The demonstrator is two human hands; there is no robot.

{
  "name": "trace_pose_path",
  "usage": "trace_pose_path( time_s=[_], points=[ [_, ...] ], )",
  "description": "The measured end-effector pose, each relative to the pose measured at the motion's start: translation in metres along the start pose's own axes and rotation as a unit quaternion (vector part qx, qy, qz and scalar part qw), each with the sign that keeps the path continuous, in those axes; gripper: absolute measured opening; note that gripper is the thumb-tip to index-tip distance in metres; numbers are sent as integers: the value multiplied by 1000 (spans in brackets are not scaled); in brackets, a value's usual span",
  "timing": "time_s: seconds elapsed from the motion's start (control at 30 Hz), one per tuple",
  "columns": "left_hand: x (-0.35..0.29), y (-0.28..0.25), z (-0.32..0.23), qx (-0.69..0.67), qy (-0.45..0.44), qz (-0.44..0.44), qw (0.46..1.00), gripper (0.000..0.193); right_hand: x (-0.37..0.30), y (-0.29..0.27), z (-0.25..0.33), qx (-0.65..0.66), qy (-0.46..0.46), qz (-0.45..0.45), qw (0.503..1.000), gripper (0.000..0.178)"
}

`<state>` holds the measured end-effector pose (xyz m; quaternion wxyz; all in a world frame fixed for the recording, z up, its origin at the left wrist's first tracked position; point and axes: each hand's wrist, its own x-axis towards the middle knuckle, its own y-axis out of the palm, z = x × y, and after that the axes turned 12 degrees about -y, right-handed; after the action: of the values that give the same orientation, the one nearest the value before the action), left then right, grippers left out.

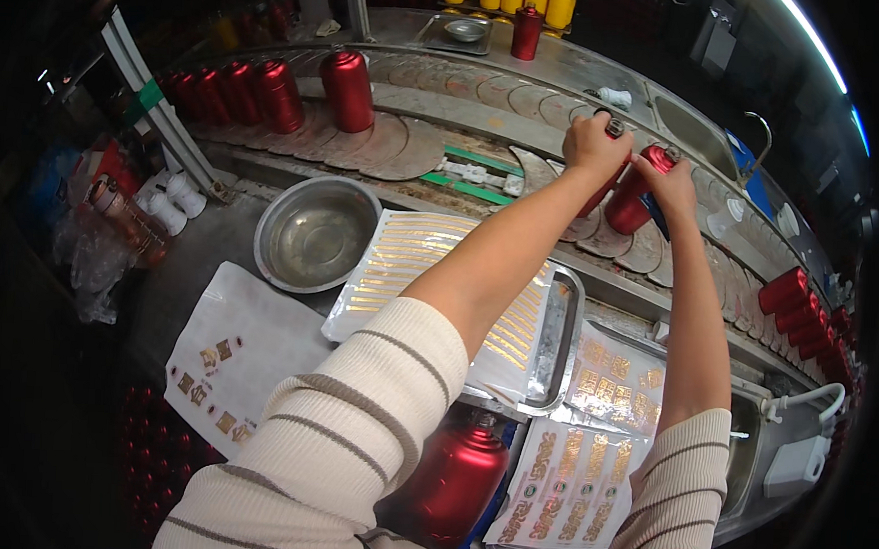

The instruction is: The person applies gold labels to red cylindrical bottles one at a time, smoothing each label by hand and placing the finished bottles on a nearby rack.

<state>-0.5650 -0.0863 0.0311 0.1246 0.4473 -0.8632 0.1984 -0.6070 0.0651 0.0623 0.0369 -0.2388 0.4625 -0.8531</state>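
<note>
Both my arms reach out to the slatted conveyor. My left hand [598, 147] is closed round the top of one red metallic bottle, whose dark neck shows by my fingers; its body is mostly hidden behind my wrist. Right beside it stands a second red bottle [629, 206], and my right hand [671, 191] grips its upper part from the right. A dark, flat item [655, 217] shows under my right hand; I cannot make out what it is. Close to my body, a larger-looking red bottle [458, 476] stands below my left forearm.
A metal bowl [316, 235] and a sheet of gold strips [417, 236] on a metal tray [566, 349] lie before me. Decal sheets [572, 491] are at right, another sheet [245, 340] at left. More red bottles [347, 92] ride the conveyor [406, 147]. Sinks [696, 129] stand right.
</note>
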Motion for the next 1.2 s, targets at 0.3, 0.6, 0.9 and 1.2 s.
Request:
trace_pose_path(
  time_s=[0.3,0.6,0.9,1.2],
  points=[
    [-21,-57,-26,-183,-112,78,974,31,-5,-26,-43,-85,9,-7,996,88],
    [-18,-131,-45,-124,-47,79,988,42,-14,-71,-84,-116,25,-6,993,91],
    [40,-119,19,113,3,-47,992,50,-12,-91,-139,-61,24,-10,998,105],
    [55,-105,9,148,125,-70,978,61,-79,-109,-122,-90,-53,-222,969,79]
  ],
)
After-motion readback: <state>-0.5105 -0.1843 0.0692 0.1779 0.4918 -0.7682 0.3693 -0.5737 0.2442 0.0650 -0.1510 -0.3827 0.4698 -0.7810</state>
